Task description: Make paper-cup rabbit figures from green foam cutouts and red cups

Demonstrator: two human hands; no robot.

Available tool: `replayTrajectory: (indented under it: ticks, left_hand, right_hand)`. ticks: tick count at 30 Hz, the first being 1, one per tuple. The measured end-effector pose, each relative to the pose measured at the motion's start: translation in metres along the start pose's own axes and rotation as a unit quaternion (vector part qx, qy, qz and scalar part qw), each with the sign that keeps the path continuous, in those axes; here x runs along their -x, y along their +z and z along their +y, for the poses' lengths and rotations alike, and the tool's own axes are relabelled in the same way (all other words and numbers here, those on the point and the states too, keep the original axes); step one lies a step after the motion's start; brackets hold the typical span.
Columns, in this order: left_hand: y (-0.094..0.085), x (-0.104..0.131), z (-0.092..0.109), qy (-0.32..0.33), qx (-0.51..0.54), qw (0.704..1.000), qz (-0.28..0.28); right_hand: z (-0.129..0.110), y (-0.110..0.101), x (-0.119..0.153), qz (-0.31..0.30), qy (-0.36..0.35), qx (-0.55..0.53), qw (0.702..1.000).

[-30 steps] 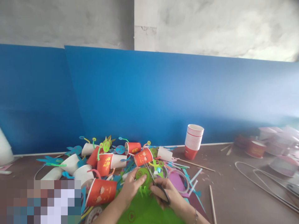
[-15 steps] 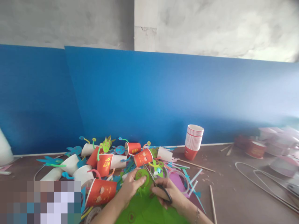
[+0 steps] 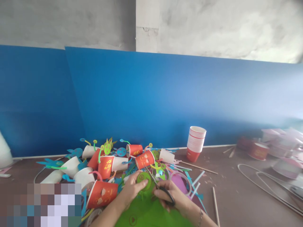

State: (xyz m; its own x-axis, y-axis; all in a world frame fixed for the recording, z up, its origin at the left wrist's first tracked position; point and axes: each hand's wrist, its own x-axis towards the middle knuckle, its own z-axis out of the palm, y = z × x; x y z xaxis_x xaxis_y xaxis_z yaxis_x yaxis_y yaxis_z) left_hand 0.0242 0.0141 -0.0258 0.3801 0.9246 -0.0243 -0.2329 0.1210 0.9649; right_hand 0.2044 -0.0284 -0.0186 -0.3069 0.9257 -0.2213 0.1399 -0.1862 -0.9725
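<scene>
Low in the middle of the view, my left hand [image 3: 132,189] pinches a green foam sheet [image 3: 151,214] at a round shape [image 3: 143,178] drawn on it. My right hand [image 3: 170,196] holds black-handled scissors [image 3: 159,186], whose blades point up and left along the right side of the round shape. The sheet spreads toward me under both hands. Right behind my hands lies a pile of red and white paper cups [image 3: 106,167] with foam cut-outs stuck on.
A stack of red-and-white cups [image 3: 196,142] stands at the back right. Wooden sticks [image 3: 215,205], foam strips and a clear tape ring [image 3: 181,183] lie on the brown table. White wire loops [image 3: 262,183] and blurred tubs [image 3: 260,149] are at far right. A blue board backs the table.
My hands and the green sheet have shifted slightly; the scissors have worked a little further along the round shape. The cups and other items have not moved.
</scene>
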Motion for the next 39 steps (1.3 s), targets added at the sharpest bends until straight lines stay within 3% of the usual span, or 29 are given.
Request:
replayTrajectory:
  ticks: [17, 24, 28, 30, 34, 36, 39]
  left_hand:
    - [-0.001, 0.002, 0.003, 0.014, -0.003, 0.999, -0.05]
    - [-0.004, 0.0, -0.001, -0.015, 0.013, 0.997, -0.069]
    - [-0.004, 0.003, 0.0, -0.029, 0.037, 0.999, -0.023]
    - [-0.003, 0.005, 0.004, -0.029, 0.06, 0.998, 0.01]
    - [0.002, 0.007, 0.013, -0.041, 0.137, 0.99, 0.017]
    - [0.005, 0.009, 0.018, -0.054, 0.178, 0.983, 0.004]
    - [0.009, 0.013, 0.021, -0.08, 0.213, 0.973, -0.025]
  right_hand:
    - [-0.008, -0.005, 0.005, -0.02, 0.017, 0.014, 1.0]
    - [-0.007, -0.009, 0.006, -0.03, 0.005, 0.035, 0.999]
    - [-0.005, -0.008, 0.004, -0.034, 0.0, 0.033, 0.999]
    - [-0.004, -0.005, 0.001, 0.028, -0.028, -0.011, 0.999]
    - [-0.001, 0.001, -0.002, 0.154, -0.191, -0.074, 0.967]
    - [0.003, 0.004, -0.004, 0.157, -0.228, -0.074, 0.958]
    - [0.009, 0.008, -0.006, 0.133, -0.23, -0.064, 0.962]
